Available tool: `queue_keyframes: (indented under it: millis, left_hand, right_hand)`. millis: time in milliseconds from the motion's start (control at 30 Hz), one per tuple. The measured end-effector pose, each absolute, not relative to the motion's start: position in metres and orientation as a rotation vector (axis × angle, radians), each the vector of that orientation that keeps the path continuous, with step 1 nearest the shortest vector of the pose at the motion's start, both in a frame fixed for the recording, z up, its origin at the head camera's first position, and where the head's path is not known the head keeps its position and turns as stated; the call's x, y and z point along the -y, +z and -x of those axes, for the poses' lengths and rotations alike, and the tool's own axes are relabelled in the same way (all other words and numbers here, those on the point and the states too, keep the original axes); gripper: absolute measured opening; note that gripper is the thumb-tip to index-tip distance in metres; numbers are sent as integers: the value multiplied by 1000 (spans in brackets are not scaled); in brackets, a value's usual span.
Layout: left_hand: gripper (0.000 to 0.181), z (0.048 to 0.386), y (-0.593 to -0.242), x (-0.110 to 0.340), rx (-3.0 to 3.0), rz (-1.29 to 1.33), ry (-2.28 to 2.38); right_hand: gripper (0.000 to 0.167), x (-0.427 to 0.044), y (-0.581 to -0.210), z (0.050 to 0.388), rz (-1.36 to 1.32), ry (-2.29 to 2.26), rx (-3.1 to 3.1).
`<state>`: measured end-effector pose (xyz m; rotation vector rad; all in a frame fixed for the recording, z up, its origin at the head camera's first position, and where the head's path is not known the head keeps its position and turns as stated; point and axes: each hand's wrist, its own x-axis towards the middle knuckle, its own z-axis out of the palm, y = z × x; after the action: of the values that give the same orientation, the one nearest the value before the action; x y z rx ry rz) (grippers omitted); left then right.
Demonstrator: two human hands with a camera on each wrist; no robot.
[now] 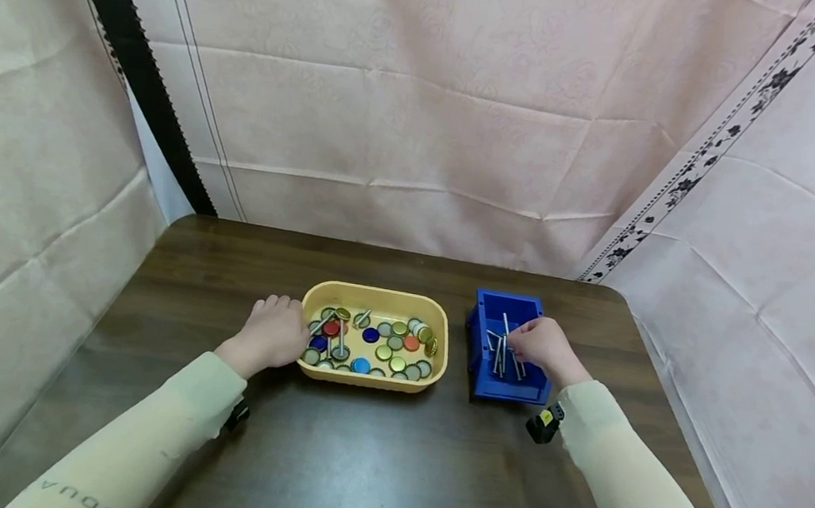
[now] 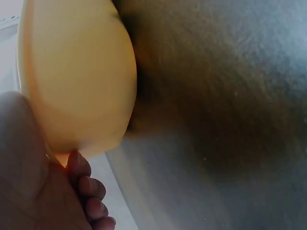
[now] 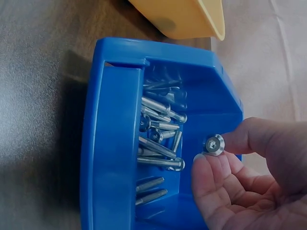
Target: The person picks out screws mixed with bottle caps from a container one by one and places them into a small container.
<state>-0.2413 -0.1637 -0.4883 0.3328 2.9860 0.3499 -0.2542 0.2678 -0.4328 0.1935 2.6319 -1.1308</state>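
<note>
My left hand [image 1: 272, 331] grips the left end of a yellow tray [image 1: 370, 381]. In the left wrist view, its fingertips [image 2: 79, 165] are curled at the rim. Several bottle caps [image 1: 360, 365] in gold, blue, red and silver lie in the tray, along with some bolts [image 1: 341, 337] at its left side. Over a blue bin [image 3: 115, 143] to the right, my right hand [image 1: 546, 352] pinches a metal bolt [image 3: 214, 144] between thumb and fingertips. The socket head of that bolt faces the right wrist camera. More loose bolts [image 3: 158, 148] lie inside the bin.
Both containers stand on a dark wooden table [image 1: 354, 457], with a gap between them. Pale cloth [image 1: 406, 136] hangs behind the table's far edge and along both sides.
</note>
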Motion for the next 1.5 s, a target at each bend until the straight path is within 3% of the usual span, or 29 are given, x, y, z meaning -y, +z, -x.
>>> queue_keyframes:
  millis: [467, 833, 967, 1500]
  left_hand:
    - [36, 239, -493, 160, -3018, -283, 334]
    - [36, 240, -494, 161, -3020, -292, 330]
    - [35, 239, -493, 161, -3018, -285, 334]
    - [34, 238, -493, 162, -3000, -281, 361]
  right_hand:
    - [24, -264, -432, 251, -240, -1144, -2620]
    - [26, -253, -425, 255, -132, -1231, -2646]
    - [32, -231, -419, 261, -120, -1368, -2565]
    - [23, -106, -437, 272, 19, -1438, -2301]
